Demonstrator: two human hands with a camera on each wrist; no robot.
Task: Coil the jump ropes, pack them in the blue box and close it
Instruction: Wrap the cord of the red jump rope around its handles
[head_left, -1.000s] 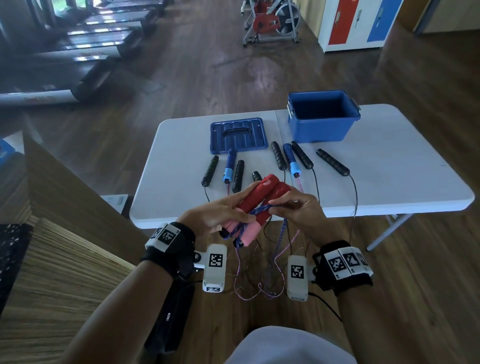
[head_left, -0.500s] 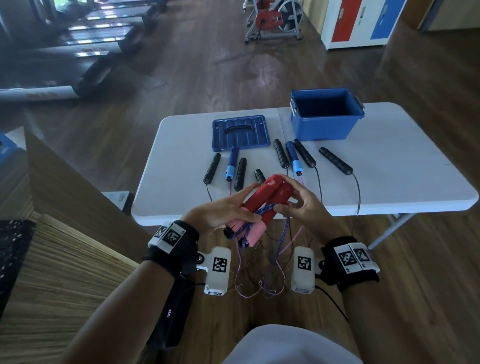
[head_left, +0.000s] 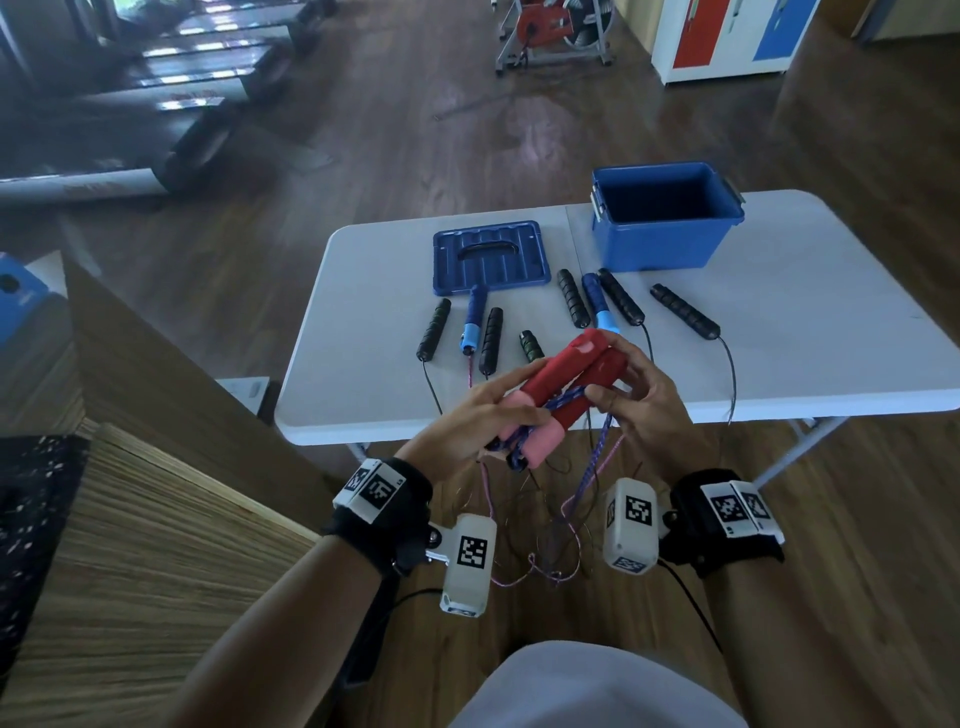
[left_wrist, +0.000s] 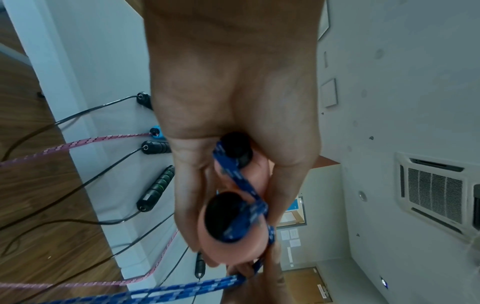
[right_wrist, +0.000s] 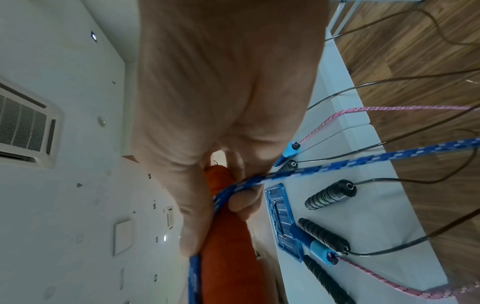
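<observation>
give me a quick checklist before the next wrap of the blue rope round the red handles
1. Left hand grips both red handles at their pink ends: ok.
2. Right hand pinches the blue rope against the handles: ok.
3. Blue rope free of the pink rope and black cords hanging below the table: cannot tell.
4. Blue box open, nothing seen inside: ok.
5. Lid off, flat on the table: ok.
</observation>
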